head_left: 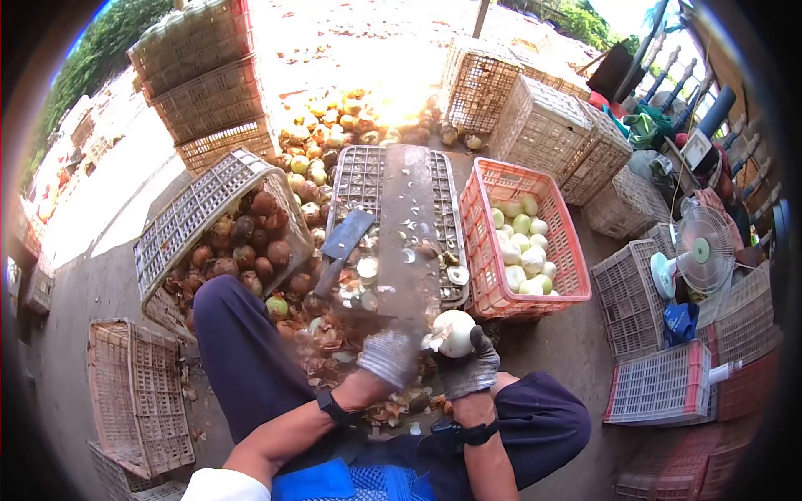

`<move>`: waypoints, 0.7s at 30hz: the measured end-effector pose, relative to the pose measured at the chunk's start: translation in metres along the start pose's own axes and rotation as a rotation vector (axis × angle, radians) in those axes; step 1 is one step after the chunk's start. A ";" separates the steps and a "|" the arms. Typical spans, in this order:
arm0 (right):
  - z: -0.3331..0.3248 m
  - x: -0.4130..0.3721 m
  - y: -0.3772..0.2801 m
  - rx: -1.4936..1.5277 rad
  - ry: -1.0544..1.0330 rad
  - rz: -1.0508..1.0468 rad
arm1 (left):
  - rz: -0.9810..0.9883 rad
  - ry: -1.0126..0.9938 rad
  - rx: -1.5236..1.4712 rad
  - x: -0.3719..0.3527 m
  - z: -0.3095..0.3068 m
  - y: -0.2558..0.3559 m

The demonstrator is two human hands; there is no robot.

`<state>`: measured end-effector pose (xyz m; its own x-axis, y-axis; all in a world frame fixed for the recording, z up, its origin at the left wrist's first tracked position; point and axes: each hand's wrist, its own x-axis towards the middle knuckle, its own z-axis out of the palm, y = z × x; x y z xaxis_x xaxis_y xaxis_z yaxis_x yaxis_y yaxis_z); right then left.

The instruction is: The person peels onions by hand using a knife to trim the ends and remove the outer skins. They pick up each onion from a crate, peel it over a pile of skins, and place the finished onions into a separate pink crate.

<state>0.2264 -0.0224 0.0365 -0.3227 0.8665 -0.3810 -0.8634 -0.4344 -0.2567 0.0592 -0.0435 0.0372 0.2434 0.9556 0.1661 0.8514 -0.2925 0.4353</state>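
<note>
My right hand (472, 367), in a grey glove, is closed around a mostly peeled white onion (456, 334), and a pale loose flap hangs from the onion's left side. Just left of it is my left hand (391, 357), also gloved and smeared by motion, so its fingers do not show clearly. Beyond my hands a long worn board (407, 275) lies over an upturned crate (359, 167). A cleaver (347, 235) rests at the board's left, its handle toward me. Onion scraps are scattered on the board and crate.
At right stands a red crate (568, 284) of peeled onions (522, 242). A tipped crate (200, 217) spills unpeeled onions (242, 242) at left. Onion skins (326, 334) litter the ground. Stacked crates (209, 92) and a fan (702, 250) stand around.
</note>
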 end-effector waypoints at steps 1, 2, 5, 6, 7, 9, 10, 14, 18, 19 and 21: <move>-0.003 0.001 0.001 -0.021 -0.016 0.009 | 0.035 0.042 0.005 0.000 0.002 0.002; -0.005 0.002 0.001 -0.041 -0.032 0.017 | 0.051 0.088 -0.029 0.001 0.004 0.003; -0.003 0.005 0.005 -0.015 0.013 0.012 | 0.086 0.103 0.029 0.000 0.013 -0.003; -0.006 0.008 0.006 -0.007 0.022 0.018 | 0.060 0.024 0.033 0.002 0.018 -0.007; -0.012 0.012 0.007 0.002 0.032 0.024 | 0.034 -0.055 0.037 0.006 0.021 -0.011; -0.012 0.014 0.007 0.015 0.032 0.043 | -0.075 -0.163 0.026 0.012 0.022 -0.013; -0.007 0.011 0.006 0.019 0.023 0.055 | -0.158 -0.191 0.011 0.019 0.021 -0.012; -0.013 0.009 -0.004 -0.027 0.016 0.068 | -0.102 -0.102 0.089 0.017 0.003 -0.015; -0.008 0.008 -0.004 -0.039 0.070 0.011 | -0.049 -0.057 0.025 0.013 0.001 -0.011; -0.015 0.011 -0.003 -0.023 0.068 0.014 | -0.011 -0.051 0.022 0.011 0.005 -0.011; -0.016 0.012 -0.001 -0.008 0.067 0.014 | 0.032 0.003 -0.019 0.007 0.010 -0.008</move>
<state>0.2293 -0.0155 0.0183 -0.3077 0.8418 -0.4435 -0.8558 -0.4486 -0.2576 0.0590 -0.0340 0.0260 0.2684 0.9458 0.1830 0.8345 -0.3231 0.4463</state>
